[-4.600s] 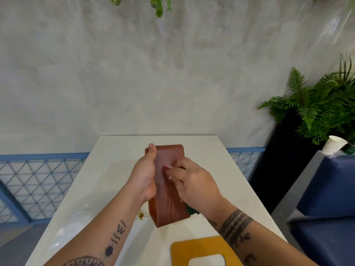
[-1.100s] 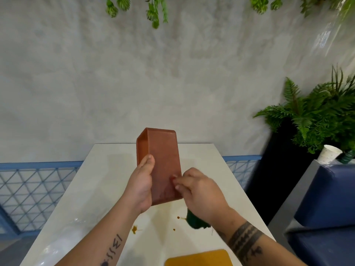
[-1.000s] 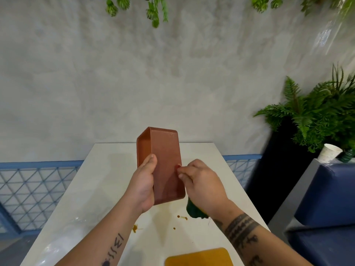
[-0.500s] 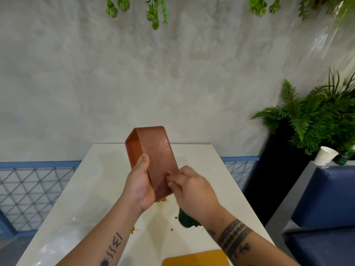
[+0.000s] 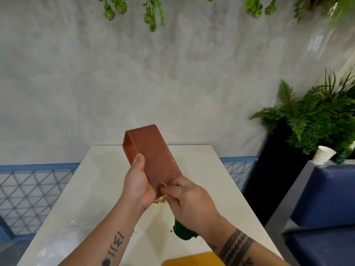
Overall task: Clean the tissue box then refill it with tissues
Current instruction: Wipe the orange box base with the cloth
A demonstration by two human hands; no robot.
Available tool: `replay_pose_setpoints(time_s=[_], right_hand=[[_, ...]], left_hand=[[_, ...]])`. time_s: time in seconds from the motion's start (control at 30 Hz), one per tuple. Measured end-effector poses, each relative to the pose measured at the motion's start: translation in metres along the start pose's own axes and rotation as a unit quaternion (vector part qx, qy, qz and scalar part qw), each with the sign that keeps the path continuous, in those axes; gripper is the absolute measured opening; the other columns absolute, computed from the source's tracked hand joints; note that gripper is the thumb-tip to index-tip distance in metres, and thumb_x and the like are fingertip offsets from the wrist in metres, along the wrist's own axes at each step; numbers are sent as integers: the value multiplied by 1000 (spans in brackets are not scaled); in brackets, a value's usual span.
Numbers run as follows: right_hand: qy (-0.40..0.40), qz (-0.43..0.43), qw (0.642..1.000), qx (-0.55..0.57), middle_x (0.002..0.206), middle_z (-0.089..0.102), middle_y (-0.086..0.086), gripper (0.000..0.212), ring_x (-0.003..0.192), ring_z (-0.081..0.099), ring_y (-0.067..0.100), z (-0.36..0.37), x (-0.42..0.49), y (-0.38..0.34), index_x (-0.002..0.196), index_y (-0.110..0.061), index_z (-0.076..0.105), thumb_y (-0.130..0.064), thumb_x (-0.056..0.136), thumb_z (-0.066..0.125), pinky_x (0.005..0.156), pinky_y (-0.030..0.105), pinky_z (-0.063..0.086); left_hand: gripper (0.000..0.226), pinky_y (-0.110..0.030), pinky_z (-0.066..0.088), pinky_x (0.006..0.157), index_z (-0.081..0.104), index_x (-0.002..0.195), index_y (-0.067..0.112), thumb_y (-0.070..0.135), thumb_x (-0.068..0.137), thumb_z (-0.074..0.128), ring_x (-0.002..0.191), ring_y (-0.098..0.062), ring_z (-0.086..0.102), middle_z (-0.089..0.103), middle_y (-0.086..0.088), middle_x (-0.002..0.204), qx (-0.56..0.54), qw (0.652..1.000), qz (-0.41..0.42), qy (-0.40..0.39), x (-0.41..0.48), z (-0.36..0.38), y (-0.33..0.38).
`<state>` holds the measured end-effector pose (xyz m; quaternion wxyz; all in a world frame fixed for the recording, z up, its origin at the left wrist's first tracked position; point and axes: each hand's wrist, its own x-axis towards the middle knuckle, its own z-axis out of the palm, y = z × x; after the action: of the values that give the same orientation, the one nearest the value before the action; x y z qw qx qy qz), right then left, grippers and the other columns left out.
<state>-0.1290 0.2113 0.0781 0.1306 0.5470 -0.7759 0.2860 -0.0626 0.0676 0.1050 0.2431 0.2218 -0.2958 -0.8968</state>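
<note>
While it is held clear above the white table (image 5: pixel 92 191), the brown tissue box (image 5: pixel 155 156) sits at frame centre, tilted with its far end leaning toward 11 o'clock and its open side facing left.

Left hand (image 5: pixel 137 184): at 7 o'clock of the box, thumb up along the open edge, fingers wrapped behind and clamped on the lower left side.

Right hand (image 5: pixel 189 201): at 5 o'clock of the box, fingertips bunched together and pressed against the box's lower corner; whether they pinch anything there cannot be told. A dark green cloth (image 5: pixel 183 232) bulges from under the heel of this hand.

Small tan crumbs (image 5: pixel 159 201) lie on the table directly below the box, with a few brownish specks near the cloth.

Yellow board (image 5: pixel 192 260): at 6 o'clock, on the table's near edge, partly cut off.

Potted fern (image 5: pixel 311 116): at 3 o'clock, beside the wall.

Paper cup (image 5: pixel 323 155): at 3 o'clock, on a ledge above a navy seat (image 5: pixel 326 200).

Blue lattice railing (image 5: pixel 32 191): at 9 o'clock, beyond the table.
</note>
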Motion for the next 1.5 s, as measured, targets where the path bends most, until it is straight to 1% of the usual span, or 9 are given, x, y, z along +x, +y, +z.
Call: replay_pose_setpoints(time_s=[0.2, 0.4, 0.57, 0.67, 0.83, 1.0, 1.17, 1.37, 1.5], right_hand=[[20, 138, 990, 12, 100, 58, -13, 22, 83, 63, 11, -9, 15, 34, 113, -36, 73, -35, 99, 57, 79, 32, 56], [80, 193, 973, 95, 104, 60, -15, 21, 92, 60, 1, -23, 24, 26, 116, -34, 73, -33, 98, 62, 83, 5, 43], [81, 235, 958, 139, 104, 59, -20, 21, 92, 53, -18, -29, 27, 30, 116, -35, 73, -32, 98, 63, 76, -5, 35], [82, 278, 947, 138, 102, 55, -22, 23, 86, 51, -13, -29, 25, 36, 119, -34, 72, -35, 99, 60, 70, -3, 35], [79, 308, 909, 267, 107, 68, -18, 16, 94, 67, 4, -19, 22, 34, 110, -36, 73, -33, 98, 62, 88, 26, 56], [120, 315, 884, 324, 90, 71, -29, 18, 90, 65, -7, -15, 24, 23, 95, -38, 73, -25, 99, 61, 75, 8, 48], [166, 338, 856, 354, 94, 72, -23, 14, 95, 66, -1, -16, 28, 18, 94, -35, 73, -25, 98, 64, 89, 23, 53], [168, 258, 912, 272, 105, 63, -22, 20, 101, 58, -10, -26, 26, 3, 99, -47, 66, -26, 98, 64, 85, 6, 41], [154, 168, 962, 149, 101, 58, -17, 18, 98, 56, -5, -13, 26, -6, 112, -29, 75, -27, 98, 62, 84, 5, 41]], left_hand=[[58, -76, 41, 100, 57, 135, 15, 59, 103, 39, 108, -50, 69, 71, -23, 123, 17, 999, -9, -29, -2, 1, -2], [30, -50, 61, 77, 59, 132, 20, 31, 105, 51, 104, -39, 73, 72, -20, 121, 53, 995, 52, -62, -11, 9, 1], [45, -53, 62, 81, 53, 138, 44, 13, 107, 44, 102, -29, 75, 74, -4, 121, 177, 975, 125, -57, -12, 10, -2], [38, -41, 62, 68, 56, 137, 44, 21, 109, 43, 93, -20, 77, 75, 5, 119, 180, 973, 143, 7, -7, 7, 5], [29, -45, 59, 83, 64, 132, 23, 26, 107, 49, 99, -30, 76, 78, -7, 112, 108, 989, 102, 16, -5, 13, 16], [52, -49, 56, 86, 64, 132, 16, 53, 99, 49, 108, -37, 72, 73, -16, 122, 75, 996, 14, -53, -7, 9, 9], [43, -43, 62, 71, 55, 139, 30, 36, 97, 59, 101, -31, 75, 74, -10, 120, 98, 991, 78, -55, -7, 4, -5], [29, -59, 54, 95, 60, 132, 36, 29, 106, 47, 111, -38, 70, 73, -11, 124, 73, 994, 78, -22, -7, 9, -3], [28, -39, 62, 73, 58, 130, 29, 21, 109, 41, 96, -29, 76, 77, -13, 110, 88, 990, 108, -31, -13, 18, -9]])
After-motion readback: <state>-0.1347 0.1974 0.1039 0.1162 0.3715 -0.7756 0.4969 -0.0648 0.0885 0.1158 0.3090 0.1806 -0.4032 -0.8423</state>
